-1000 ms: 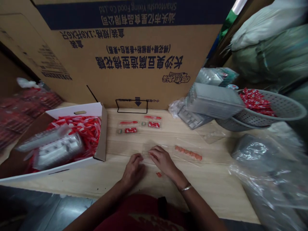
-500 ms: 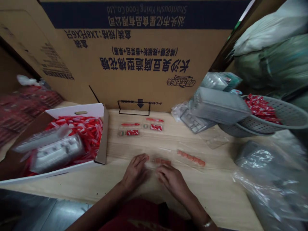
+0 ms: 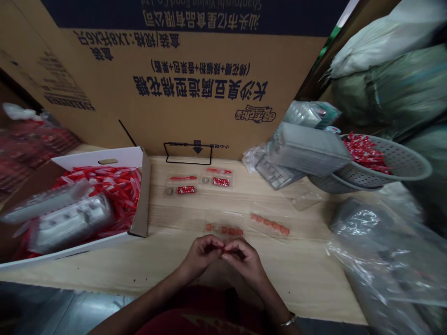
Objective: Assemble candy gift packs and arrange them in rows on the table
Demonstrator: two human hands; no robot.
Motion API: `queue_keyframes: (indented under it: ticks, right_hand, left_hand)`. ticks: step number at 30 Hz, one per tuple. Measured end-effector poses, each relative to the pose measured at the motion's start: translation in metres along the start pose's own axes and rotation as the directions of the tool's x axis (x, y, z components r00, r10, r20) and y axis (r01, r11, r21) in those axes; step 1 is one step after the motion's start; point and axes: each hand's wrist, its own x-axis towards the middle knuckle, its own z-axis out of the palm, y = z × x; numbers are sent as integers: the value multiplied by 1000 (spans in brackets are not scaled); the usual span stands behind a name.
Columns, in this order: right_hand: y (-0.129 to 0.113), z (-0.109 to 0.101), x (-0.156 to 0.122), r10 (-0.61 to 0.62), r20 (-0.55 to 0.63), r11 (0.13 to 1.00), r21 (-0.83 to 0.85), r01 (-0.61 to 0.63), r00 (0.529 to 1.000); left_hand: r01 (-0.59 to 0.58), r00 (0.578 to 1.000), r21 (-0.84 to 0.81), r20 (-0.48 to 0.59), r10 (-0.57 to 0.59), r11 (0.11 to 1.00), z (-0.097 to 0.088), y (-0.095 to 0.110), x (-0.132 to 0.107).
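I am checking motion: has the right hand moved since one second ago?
Yes. The right hand pulled back toward the person, away from the row of orange pieces, meeting the left hand.

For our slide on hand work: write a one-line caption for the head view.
Left hand and right hand pinch a red piece above the table, near a row of orange pieces.

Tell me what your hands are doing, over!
Pinching together: left hand, right hand, on small red piece. Clear tray of red pieces just beyond. Nothing in between.
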Motion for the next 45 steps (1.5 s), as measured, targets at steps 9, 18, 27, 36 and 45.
queue_keyframes:
  ticks: [9,18,27,36,45]
  right_hand:
    - [13,3,-8,42,82,996,73,-48,996]
    - [10,3,63,-145,289,696,-650,305,946]
    - [32,16,53,-216,337,578,-712,399,916]
    - [39,10,41,-290,251,661,-645,383,923]
    - [40,7,26,-345,160,628,-694,354,925]
  left_hand:
    - [175,984,-182,46,-169,968,-3,-6,0]
    - [-339,878,860,144,456,381,-44,-20,26]
    - [-422,808,860,214,549,287,-46,-30,22]
    - [-389,836,858,176,520,335,-46,-27,18]
    - [-472,834,847,339,436,245,-51,-10,29]
